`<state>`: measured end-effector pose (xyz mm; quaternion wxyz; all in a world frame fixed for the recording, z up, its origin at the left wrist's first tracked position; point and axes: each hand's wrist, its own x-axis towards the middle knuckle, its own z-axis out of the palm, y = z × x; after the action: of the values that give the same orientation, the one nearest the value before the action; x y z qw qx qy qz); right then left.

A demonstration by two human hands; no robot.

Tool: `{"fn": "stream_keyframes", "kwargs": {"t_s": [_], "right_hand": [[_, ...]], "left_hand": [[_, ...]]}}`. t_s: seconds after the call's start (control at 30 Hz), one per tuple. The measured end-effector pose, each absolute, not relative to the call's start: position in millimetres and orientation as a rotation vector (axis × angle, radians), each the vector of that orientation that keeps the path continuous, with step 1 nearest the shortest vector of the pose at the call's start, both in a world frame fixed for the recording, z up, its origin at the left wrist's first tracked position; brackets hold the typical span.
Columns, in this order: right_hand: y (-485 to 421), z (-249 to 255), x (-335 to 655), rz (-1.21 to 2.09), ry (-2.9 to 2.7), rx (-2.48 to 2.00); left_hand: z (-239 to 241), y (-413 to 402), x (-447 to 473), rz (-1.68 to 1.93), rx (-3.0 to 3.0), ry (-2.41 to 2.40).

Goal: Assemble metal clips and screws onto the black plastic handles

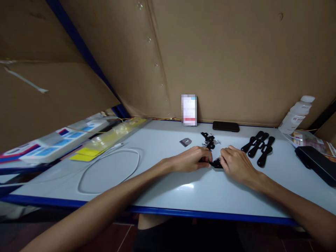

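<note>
Over the middle of the table, my left hand [195, 159] is closed with its fingertips on the left end of a small black plastic part [217, 163]. My right hand [236, 163] grips the same part from the right, its fingers covering much of it. Just beyond my hands lies a small heap of black pieces [210, 141] mixed with shiny metal bits [216, 141]. A flat grey piece with a slot [185, 141] rests left of the heap. Several black handle-shaped parts [258, 145] lie side by side to the right of my right hand.
A phone with a lit screen [189, 110] leans on the cardboard wall; a dark phone [225, 126] lies nearby. At the right are a bottle [298, 115] and a black case [316, 164]. A white cable [109, 191], yellow packets [86, 154] and a power-strip pack [65, 143] occupy the left.
</note>
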<state>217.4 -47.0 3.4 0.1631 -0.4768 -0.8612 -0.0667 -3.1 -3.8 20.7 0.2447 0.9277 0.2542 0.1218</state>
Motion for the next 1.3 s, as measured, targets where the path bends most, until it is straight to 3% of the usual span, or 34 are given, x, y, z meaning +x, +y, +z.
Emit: {"fn": "stream_keyframes", "kwargs": {"t_s": [0.1, 0.23, 0.47, 0.8, 1.03, 1.3], "right_hand": [[-48.7, 2.2, 212.6, -0.182, -2.435, -1.428], [-41.3, 6.0, 217.9, 0.093, -2.238, -1.557], [-28.2, 11.4, 228.7, 0.673, -2.143, -1.154], [-30.7, 3.9, 220.1, 0.536, -2.094, -1.429], [-41.7, 7.8, 221.1, 0.016, -2.347, -1.416], [-48.4, 19.8, 220.7, 0.290, -2.315, -1.287]], "left_hand": [[19.4, -3.6, -2.8, 0.340, 2.541, 0.694], [17.8, -2.9, -3.3, 0.338, 2.541, 0.672], [18.5, -2.6, -4.6, 0.345, 2.550, 0.646], [18.0, -3.5, -3.9, 0.347, 2.546, 0.650], [17.8, -3.5, -3.2, 0.347, 2.545, 0.686], [17.7, -4.3, -3.9, 0.365, 2.544, 0.673]]}}
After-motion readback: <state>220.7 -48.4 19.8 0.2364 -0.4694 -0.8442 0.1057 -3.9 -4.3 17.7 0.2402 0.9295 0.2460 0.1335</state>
